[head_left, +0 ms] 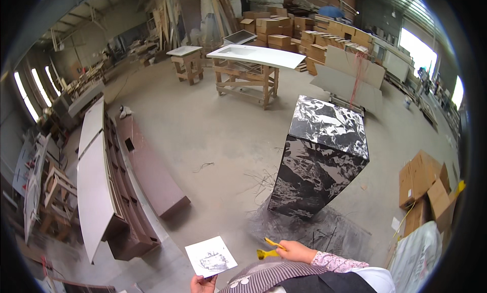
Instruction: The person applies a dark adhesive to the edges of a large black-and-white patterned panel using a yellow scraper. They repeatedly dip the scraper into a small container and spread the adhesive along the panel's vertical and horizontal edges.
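My left hand (204,284) grips the lower edge of a white square panel (203,248) with dark smudges near its middle. The panel is tilted up at the bottom of the view. To the right, my right hand (298,252) is closed round a slim yellow tool (274,243), which points left; its exact kind does not show. Just below that tool is a second yellow part (267,253), and I cannot tell whether the two are joined. Beyond my right hand stands a tall block (322,163) covered in glossy black-and-white marble pattern. Neither hand touches it.
Long brown cabinets with pale panels (94,186) lie at the left. A white sink top (274,58) rests on a wooden trestle ahead. Opened cardboard boxes (418,179) and a plastic-wrapped bundle (418,257) are at the right. Dark debris (329,232) lies round the block's base.
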`<state>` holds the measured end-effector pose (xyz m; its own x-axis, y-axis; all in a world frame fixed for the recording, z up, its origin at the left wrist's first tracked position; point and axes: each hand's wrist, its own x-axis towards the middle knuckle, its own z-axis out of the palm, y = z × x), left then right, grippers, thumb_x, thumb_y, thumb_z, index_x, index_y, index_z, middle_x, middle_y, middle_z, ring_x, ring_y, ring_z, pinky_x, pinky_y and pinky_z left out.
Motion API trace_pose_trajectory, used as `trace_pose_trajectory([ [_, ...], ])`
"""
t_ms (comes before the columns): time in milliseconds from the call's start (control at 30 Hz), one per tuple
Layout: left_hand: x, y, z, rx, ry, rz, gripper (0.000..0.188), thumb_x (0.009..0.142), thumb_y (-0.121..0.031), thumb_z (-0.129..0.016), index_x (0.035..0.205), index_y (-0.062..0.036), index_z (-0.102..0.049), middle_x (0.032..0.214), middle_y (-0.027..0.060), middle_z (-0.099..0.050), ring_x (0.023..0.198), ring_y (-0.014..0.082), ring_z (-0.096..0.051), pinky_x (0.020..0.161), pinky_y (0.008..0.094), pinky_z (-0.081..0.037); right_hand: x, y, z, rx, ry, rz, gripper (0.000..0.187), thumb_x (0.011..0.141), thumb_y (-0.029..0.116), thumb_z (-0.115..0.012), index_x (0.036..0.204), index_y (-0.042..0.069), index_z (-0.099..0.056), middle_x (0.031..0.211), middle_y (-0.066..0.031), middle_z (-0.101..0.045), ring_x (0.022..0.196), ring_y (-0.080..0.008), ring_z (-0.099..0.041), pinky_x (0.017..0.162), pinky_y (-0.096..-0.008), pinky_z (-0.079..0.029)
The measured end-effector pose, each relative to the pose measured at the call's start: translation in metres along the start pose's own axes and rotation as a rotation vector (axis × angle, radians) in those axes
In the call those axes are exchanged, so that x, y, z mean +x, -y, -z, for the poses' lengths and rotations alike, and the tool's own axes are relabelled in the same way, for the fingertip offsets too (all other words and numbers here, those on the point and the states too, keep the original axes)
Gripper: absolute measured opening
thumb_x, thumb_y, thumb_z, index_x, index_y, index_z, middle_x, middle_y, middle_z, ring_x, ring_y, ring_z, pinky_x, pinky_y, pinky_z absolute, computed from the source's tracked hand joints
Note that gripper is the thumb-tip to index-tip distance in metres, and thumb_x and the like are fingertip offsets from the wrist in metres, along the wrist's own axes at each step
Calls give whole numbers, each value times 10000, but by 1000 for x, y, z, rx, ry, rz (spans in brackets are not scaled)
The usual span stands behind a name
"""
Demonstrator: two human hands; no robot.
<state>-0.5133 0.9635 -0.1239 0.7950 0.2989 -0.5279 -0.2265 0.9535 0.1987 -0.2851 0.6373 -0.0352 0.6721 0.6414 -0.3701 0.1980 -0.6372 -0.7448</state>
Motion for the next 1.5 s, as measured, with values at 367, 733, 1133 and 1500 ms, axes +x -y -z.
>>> trace_pose_trajectory([
  [367, -4, -64, -14, 250, 49, -89, 198, 745, -62, -625, 937, -16, -633, 926, 87, -663, 878, 196, -623, 760, 388, -516, 85, 20, -32, 71, 47, 102, 364, 924, 357, -526, 971, 1, -582, 827, -214, -635, 766, -359, -628, 683, -434, -477],
  [733, 130, -150, -107, 116, 61, -31, 234, 773, -157, -568, 951, -17, -626, 1029, 150, -653, 981, 322, -614, 895, 470, -499, 261, 67, 6, 261, 66, 73, 319, 930, 307, -503, 946, 4, -603, 779, -110, -674, 703, -225, -635, 651, -370, -486],
  [1133, 317, -209, -333, 227, 148, -278, 557, 756, -76, -534, 1303, 8, -470, 1257, 154, -579, 1175, 324, -551, 1029, 493, -443, 477, 159, 132, 1051, 40, -107, 167, 905, 117, -435, 1055, 47, -447, 680, -79, -561, 423, -55, -319, 385, -213, -267],
  [1500, 538, -252, -440, 199, 195, -94, 564, 755, -78, -533, 1311, -6, -472, 1268, 160, -574, 1157, 330, -565, 1017, 488, -466, 624, 160, 212, 1340, -63, -91, 162, 915, 97, -410, 1063, 45, -450, 697, -90, -525, 444, -69, -321, 402, -213, -268],
])
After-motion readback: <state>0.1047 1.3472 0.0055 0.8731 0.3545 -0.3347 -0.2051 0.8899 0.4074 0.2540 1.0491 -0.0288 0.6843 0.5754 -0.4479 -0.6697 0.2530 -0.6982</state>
